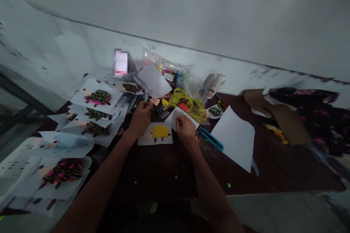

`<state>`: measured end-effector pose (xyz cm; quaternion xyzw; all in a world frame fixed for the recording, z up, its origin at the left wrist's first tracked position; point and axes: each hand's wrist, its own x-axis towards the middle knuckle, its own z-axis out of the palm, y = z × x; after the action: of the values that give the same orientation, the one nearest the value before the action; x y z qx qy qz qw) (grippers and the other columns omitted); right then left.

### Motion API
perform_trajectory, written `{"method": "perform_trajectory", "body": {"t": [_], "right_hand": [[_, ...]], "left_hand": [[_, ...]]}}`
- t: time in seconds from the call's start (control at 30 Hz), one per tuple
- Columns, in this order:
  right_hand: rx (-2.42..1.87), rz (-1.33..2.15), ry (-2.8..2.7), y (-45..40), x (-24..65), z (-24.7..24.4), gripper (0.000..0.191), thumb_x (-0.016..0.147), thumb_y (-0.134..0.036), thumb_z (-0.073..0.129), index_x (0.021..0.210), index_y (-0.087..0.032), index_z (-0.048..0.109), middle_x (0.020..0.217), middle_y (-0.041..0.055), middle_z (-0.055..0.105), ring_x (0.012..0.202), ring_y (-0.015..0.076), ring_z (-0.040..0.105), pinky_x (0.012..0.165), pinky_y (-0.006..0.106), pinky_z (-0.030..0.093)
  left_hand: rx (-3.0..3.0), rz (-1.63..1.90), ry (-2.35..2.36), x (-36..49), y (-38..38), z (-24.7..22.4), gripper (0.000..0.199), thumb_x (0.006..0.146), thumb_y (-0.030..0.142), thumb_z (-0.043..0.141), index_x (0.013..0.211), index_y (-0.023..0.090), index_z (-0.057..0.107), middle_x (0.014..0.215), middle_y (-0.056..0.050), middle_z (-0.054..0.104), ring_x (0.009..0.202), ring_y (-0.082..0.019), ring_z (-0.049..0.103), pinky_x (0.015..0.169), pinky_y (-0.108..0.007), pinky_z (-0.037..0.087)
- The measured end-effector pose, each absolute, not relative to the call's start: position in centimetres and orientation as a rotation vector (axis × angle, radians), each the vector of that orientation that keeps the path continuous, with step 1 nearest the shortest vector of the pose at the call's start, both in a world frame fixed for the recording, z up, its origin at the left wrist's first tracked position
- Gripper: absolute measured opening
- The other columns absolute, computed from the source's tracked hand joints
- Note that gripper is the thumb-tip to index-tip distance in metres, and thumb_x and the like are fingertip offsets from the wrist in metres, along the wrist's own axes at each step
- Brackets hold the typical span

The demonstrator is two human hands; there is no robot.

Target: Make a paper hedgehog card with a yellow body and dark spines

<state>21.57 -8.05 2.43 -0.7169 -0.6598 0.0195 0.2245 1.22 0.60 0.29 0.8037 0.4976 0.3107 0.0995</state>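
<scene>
My left hand (141, 119) has its fingertips pressed together at a small peach-coloured piece of clay (154, 101). Just below lies a paper card (143, 140) with a hedgehog figure (160, 132), its body yellow, its snout pale and its feet brown. My right hand (186, 130) is closed over the card's right end, beside a white sheet (193, 119). A small dark spot shows at its fingertips, but what they pinch is too small to make out. A blue cutter knife (211, 139) lies to the right of this hand.
Finished hedgehog cards (97, 96) are piled at the left. Behind my hands are a yellow mesh bag (199, 109), a red lump (183, 106) and clear plastic packaging (188, 83). White paper (235, 136), brown cardboard (287, 123) and dark patterned cloth (314, 116) occupy the right side.
</scene>
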Motion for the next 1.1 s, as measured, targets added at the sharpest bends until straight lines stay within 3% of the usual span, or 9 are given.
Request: {"method": "perform_trajectory", "body": {"t": [0.13,0.37,0.57,0.77,0.93,1.1], "right_hand": [[-1.949,0.020,-1.826,-8.0,22.0,2.2,0.026,0.098,-0.018,0.048,0.099,-0.018,0.075,0.097,0.0086,0.072,0.093,0.0201,0.063,0.083,0.028,0.045],[-2.119,-0.222,-1.746,-7.9,22.9,2.5,0.042,0.095,-0.013,0.046,0.133,-0.015,0.064,0.130,0.0194,0.063,0.113,0.0311,0.054,0.096,0.045,0.042],[-2.287,-0.190,-1.788,-8.3,22.7,3.1,0.043,0.095,-0.016,0.050,0.136,-0.012,0.061,0.121,0.0213,0.068,0.111,0.0334,0.056,0.093,0.046,0.042],[-2.101,-0.186,-1.732,-8.3,23.9,3.8,0.032,0.095,-0.014,0.047,0.113,-0.017,0.073,0.106,0.0139,0.071,0.102,0.0278,0.060,0.090,0.039,0.044],[-2.268,-0.025,-1.603,-8.7,25.9,5.6,0.030,0.089,-0.011,0.049,0.102,-0.019,0.074,0.091,0.0124,0.072,0.086,0.0263,0.065,0.074,0.034,0.044],[-2.523,0.085,-1.555,-9.2,26.4,8.1,0.028,0.092,-0.015,0.048,0.107,-0.016,0.071,0.096,0.0153,0.074,0.087,0.0270,0.069,0.071,0.032,0.042]], "left_hand": [[2.526,0.694,1.451,2.2,0.9,1.0,0.052,0.085,0.004,0.045,0.130,0.016,0.068,0.140,-0.019,0.058,0.124,-0.033,0.057,0.103,-0.048,0.048],[2.616,0.673,1.417,3.1,1.1,1.7,0.038,0.092,0.010,0.045,0.107,0.020,0.078,0.118,-0.014,0.073,0.108,-0.029,0.064,0.095,-0.042,0.050],[2.649,0.477,1.314,3.7,0.8,0.1,0.048,0.086,0.003,0.049,0.120,0.025,0.076,0.143,-0.010,0.064,0.121,-0.033,0.062,0.098,-0.050,0.047],[2.573,0.550,1.282,3.2,0.8,-1.3,0.058,0.076,-0.003,0.049,0.117,0.025,0.077,0.143,-0.011,0.064,0.124,-0.032,0.063,0.101,-0.051,0.049],[2.517,0.809,1.232,2.6,1.4,-2.0,0.062,0.076,-0.003,0.043,0.121,0.024,0.075,0.137,-0.009,0.068,0.123,-0.025,0.063,0.103,-0.044,0.052],[2.515,0.933,1.328,1.9,1.3,-1.1,0.042,0.087,0.005,0.044,0.105,0.019,0.080,0.108,-0.012,0.075,0.105,-0.027,0.065,0.096,-0.044,0.053]]}}
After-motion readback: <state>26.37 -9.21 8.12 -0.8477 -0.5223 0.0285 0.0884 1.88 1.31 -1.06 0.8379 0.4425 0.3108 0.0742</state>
